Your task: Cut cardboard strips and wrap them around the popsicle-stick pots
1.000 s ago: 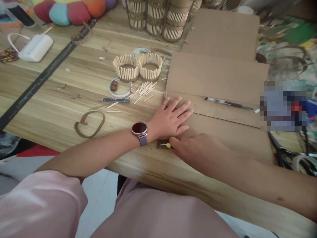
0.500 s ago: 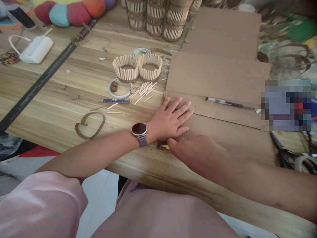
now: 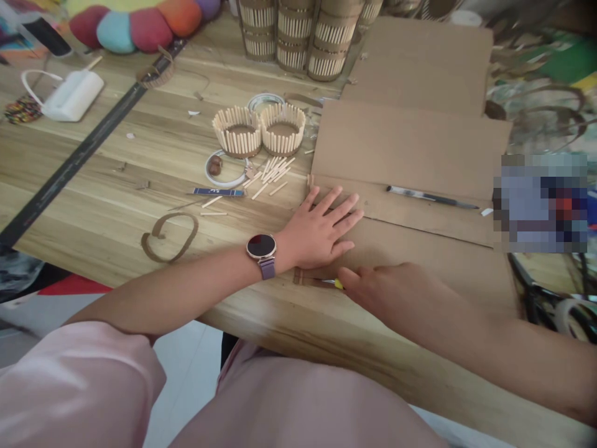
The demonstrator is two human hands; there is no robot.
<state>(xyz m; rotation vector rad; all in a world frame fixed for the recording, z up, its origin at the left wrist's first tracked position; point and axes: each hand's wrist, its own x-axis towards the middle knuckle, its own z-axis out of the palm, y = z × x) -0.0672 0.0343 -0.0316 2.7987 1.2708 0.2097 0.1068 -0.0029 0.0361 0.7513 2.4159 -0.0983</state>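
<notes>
My left hand point(image 3: 323, 227) lies flat with fingers spread on a sheet of brown cardboard point(image 3: 433, 264), near its left edge. Just below it, my right hand point(image 3: 377, 283) is closed round a yellow utility knife point(image 3: 339, 284); most of the handle is hidden in the fist. The thin blade points left along a narrow strip at the cardboard's near edge. A dark pen point(image 3: 431, 197) rests on the cardboard beyond my hands. Left of the cardboard lie loose short wooden sticks point(image 3: 273, 171) and a blue narrow packet point(image 3: 218, 191).
Two stick-walled round cups point(image 3: 237, 130) stand behind the sticks, near a white tape ring point(image 3: 208, 167). A curled brown strip point(image 3: 170, 236) lies to the left. A long dark ruler point(image 3: 93, 146) crosses the table. Stacked stick cylinders point(image 3: 293, 37) stand at the back; black scissors point(image 3: 527, 280) lie right.
My right hand has slid a little to the right with the utility knife, uncovering more of the strip at the near edge. My left hand stays pressed in place.
</notes>
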